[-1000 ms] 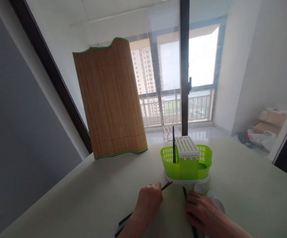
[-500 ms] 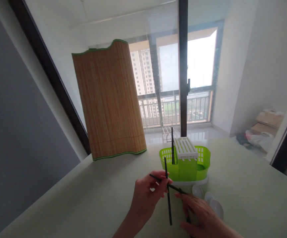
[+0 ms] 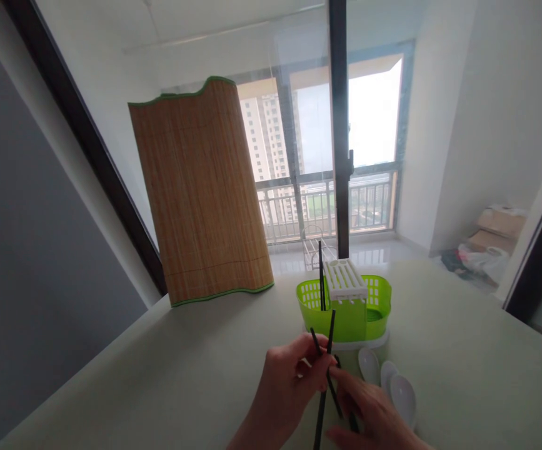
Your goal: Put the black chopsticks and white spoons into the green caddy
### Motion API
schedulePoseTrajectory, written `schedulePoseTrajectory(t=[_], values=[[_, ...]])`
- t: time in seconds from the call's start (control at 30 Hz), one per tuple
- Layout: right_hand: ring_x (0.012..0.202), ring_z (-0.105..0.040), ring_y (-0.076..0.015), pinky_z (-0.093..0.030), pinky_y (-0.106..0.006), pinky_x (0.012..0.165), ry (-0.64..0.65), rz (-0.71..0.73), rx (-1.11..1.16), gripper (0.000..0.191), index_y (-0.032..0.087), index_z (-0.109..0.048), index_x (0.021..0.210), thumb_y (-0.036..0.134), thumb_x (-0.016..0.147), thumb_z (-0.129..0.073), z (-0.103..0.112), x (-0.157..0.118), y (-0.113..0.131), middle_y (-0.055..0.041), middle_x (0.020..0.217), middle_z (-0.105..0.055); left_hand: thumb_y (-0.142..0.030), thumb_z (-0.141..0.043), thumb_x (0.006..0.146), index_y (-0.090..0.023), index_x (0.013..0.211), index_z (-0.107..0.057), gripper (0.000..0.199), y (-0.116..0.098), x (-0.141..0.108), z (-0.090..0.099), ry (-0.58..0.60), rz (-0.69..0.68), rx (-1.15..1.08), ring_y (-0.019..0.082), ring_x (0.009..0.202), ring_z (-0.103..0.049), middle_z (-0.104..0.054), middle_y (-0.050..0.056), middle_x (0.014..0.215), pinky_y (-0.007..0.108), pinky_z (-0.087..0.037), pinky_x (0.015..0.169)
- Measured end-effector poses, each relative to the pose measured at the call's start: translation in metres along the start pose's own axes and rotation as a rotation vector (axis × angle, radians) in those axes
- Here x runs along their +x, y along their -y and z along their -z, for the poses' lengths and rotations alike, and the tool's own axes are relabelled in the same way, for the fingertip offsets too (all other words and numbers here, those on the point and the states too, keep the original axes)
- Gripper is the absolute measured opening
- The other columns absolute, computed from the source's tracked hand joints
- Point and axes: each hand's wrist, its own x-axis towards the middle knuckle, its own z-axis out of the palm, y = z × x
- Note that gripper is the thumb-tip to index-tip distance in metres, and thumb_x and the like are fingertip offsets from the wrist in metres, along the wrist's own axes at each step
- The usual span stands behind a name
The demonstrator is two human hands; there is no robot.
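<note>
Before the green holder, both hands' grips pinch crossed black chopsticks between them.

A: How much of the right hand shows?

B: Only part; the bottom edge cuts off its heel and wrist. The left hand loses its forearm at the same edge.

A: And the black chopsticks they hold?

B: Their lower ends run out of the frame or behind the right hand's fingers, so their full length is hidden. How many sticks cross there is hard to tell.

A: The white spoons?

B: Their handles are out of sight, and the right hand covers part of the nearest one.

A: Inside the green cutlery holder?

B: Its wall hides the foot of the upright chopstick. The bundles on the floor at the right are too blurred to name.
</note>
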Motion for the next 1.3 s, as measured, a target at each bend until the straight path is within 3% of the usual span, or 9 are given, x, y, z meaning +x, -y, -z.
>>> schedulePoseTrajectory(t=[0.1, 0.17, 0.43, 0.6, 0.8, 0.97, 1.13, 1.2, 1.3], values=[[0.058, -0.050, -0.0131, -0.036, -0.023, 0.053, 0.015, -0.016, 0.030, 0.022, 0.020, -0.057, 0.099, 0.035, 0.082, -0.055, -0.002, 0.002, 0.001, 0.0004, 0.074, -0.058, -0.028, -0.061, 0.082, -0.019, 0.088, -0.067, 0.012, 0.005, 0.005, -0.013, 0.006, 0.022, -0.091, 0.008, 0.054, -0.060, -0.068, -0.001, 0.076, 0.017, -0.051, 0.050], [0.064, -0.054, -0.0139, -0.039, -0.023, 0.058, 0.011, -0.024, 0.059, 0.014, 0.020, -0.057, 0.091, 0.030, 0.087, -0.048, 0.000, 0.004, 0.003, -0.0020, 0.079, -0.061, -0.028, -0.061, 0.082, -0.018, 0.087, -0.066, 0.012, 0.009, 0.007, -0.018, 0.026, 0.019, -0.113, 0.008, 0.053, -0.059, -0.067, -0.001, 0.076, 0.017, -0.050, 0.049], [0.072, -0.061, -0.0182, -0.044, -0.025, 0.064, 0.093, 0.006, -0.016, 0.020, 0.020, -0.055, 0.083, 0.031, 0.091, -0.041, 0.002, 0.006, 0.004, -0.0067, 0.082, -0.063, -0.029, -0.059, 0.085, -0.020, 0.095, -0.067, 0.015, 0.016, 0.010, -0.013, 0.033, 0.000, -0.097, 0.011, 0.065, -0.063, -0.073, 0.002, 0.088, 0.017, -0.051, 0.051], [0.067, -0.059, -0.0179, -0.044, -0.025, 0.061, 0.075, 0.104, -0.089, 0.022, 0.020, -0.054, 0.079, 0.032, 0.091, -0.040, -0.003, 0.003, -0.001, -0.0062, 0.078, -0.062, -0.023, -0.061, 0.084, -0.024, 0.096, -0.072, 0.016, 0.007, 0.000, -0.003, 0.028, -0.153, 0.116, 0.014, 0.082, -0.066, -0.073, 0.001, 0.088, 0.020, -0.053, 0.070], [0.082, -0.063, -0.0215, -0.047, -0.027, 0.070, 0.077, 0.156, -0.087, 0.015, 0.020, -0.056, 0.087, 0.029, 0.089, -0.045, -0.007, 0.002, -0.007, -0.0093, 0.089, -0.065, -0.015, -0.062, 0.083, -0.027, 0.097, -0.072, 0.021, 0.001, -0.011, 0.000, 0.117, -0.333, 0.281, 0.012, 0.078, -0.067, -0.074, -0.003, 0.086, 0.018, -0.052, 0.073], [0.068, -0.060, -0.0175, -0.044, -0.024, 0.060, 0.057, 0.111, -0.105, 0.013, 0.019, -0.059, 0.091, 0.026, 0.086, -0.049, 0.000, 0.005, -0.007, -0.0051, 0.078, -0.064, -0.021, -0.063, 0.085, -0.025, 0.093, -0.072, 0.013, -0.024, -0.006, 0.029, -0.091, -0.348, 0.265, 0.011, 0.077, -0.070, -0.076, -0.003, 0.086, 0.016, -0.053, 0.072], [0.071, -0.061, -0.0156, -0.043, -0.023, 0.062, -0.002, 0.129, -0.148, 0.017, 0.021, -0.062, 0.097, 0.019, 0.088, -0.048, 0.009, 0.007, -0.005, -0.0035, 0.079, -0.064, -0.025, -0.068, 0.081, -0.023, 0.095, -0.073, 0.015, -0.059, 0.032, 0.069, -0.419, -0.426, 0.139, 0.014, 0.086, -0.071, -0.076, -0.002, 0.091, 0.021, -0.055, 0.081], [0.072, -0.061, -0.0153, -0.042, -0.022, 0.061, 0.009, 0.160, -0.177, 0.016, 0.022, -0.063, 0.093, 0.018, 0.088, -0.048, 0.008, 0.007, -0.007, -0.0033, 0.079, -0.065, -0.028, -0.069, 0.080, -0.021, 0.096, -0.073, 0.017, -0.061, 0.061, 0.075, -0.451, -0.443, 0.119, 0.016, 0.088, -0.070, -0.076, 0.000, 0.092, 0.024, -0.055, 0.082], [0.069, -0.062, -0.0143, -0.041, -0.021, 0.059, 0.025, 0.203, -0.208, 0.017, 0.021, -0.063, 0.087, 0.015, 0.086, -0.047, 0.003, 0.007, -0.011, -0.0032, 0.077, -0.064, -0.029, -0.068, 0.079, -0.018, 0.094, -0.073, 0.019, -0.044, 0.111, 0.070, -0.375, -0.402, 0.125, 0.019, 0.085, -0.071, -0.076, 0.003, 0.089, 0.027, -0.056, 0.078]])
